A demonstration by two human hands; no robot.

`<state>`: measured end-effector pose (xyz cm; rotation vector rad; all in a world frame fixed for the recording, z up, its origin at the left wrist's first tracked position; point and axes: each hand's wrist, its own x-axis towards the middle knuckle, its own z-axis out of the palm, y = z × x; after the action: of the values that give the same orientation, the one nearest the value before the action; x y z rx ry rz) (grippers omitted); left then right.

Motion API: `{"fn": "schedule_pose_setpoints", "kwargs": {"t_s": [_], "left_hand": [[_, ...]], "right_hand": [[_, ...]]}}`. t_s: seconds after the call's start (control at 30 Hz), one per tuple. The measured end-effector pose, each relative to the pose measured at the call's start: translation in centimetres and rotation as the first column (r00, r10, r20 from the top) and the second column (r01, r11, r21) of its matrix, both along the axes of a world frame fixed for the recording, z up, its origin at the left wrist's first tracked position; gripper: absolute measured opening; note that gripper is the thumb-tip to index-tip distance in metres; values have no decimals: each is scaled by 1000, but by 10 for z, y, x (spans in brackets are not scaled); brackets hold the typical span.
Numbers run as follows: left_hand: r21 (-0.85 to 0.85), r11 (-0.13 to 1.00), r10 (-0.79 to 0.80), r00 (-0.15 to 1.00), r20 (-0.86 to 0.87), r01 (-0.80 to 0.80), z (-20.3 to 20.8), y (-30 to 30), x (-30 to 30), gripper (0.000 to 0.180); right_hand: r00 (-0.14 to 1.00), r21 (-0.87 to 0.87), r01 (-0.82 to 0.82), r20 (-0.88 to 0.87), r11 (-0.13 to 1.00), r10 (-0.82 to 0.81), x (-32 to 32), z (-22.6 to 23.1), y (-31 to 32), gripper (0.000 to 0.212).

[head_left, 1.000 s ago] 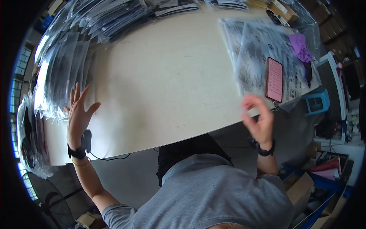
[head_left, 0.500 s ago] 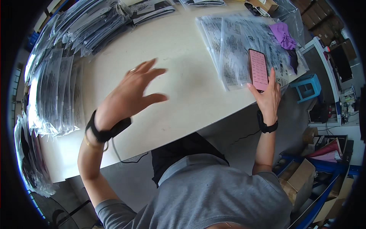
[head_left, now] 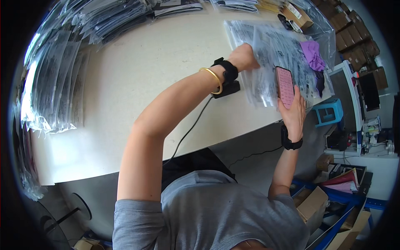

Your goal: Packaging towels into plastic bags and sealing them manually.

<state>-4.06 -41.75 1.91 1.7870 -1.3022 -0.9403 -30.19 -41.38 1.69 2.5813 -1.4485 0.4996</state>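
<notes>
Clear printed plastic bags (head_left: 287,46) lie in a flat stack at the right of the table. My left hand (head_left: 245,57) reaches across to the stack's left side. Its fingers are curled closed at the edge of a clear bag, which looks creased and blurred there; the fingertips are partly hidden. A phone (head_left: 286,87) with a pink lit screen rests on the bags. At its lower end is my right hand (head_left: 294,114), fingers stretched out, the thumb on the phone's left side and the index finger along its right.
Piles of bagged dark goods (head_left: 116,25) line the table's far left, with more clear bags (head_left: 52,87) nearer. A purple cloth (head_left: 312,55) and a small carton (head_left: 296,16) sit at the right. A blue stool (head_left: 328,112) stands beside the table. A black cable (head_left: 189,129) trails from my left wrist.
My left hand has swung from open above the table's left-middle to the bags at the right, its fingers closing there. My right hand stays beside the phone.
</notes>
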Motion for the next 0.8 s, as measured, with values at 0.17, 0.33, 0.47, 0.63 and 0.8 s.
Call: {"fn": "schedule_pose_setpoints", "kwargs": {"t_s": [0.17,0.33,0.47,0.63,0.8], "left_hand": [[-345,927,78,974,-211,-149,25,1,11,30],[-453,888,9,990,-143,-73,83,135,89,31],[-340,886,230,936,-267,-315,64,257,129,33],[-75,851,479,828,-292,-519,28,384,108,32],[11,742,632,694,-345,-670,14,429,65,36]], "right_hand": [[931,226,-60,364,972,-27,-25,0,-19,77],[905,298,14,403,955,-139,-42,3,-45,77],[973,153,76,207,985,-107,-49,0,-75,78],[987,99,7,161,995,-23,-63,-14,-114,90],[987,340,65,116,938,-110,-101,-25,-186,101]]}}
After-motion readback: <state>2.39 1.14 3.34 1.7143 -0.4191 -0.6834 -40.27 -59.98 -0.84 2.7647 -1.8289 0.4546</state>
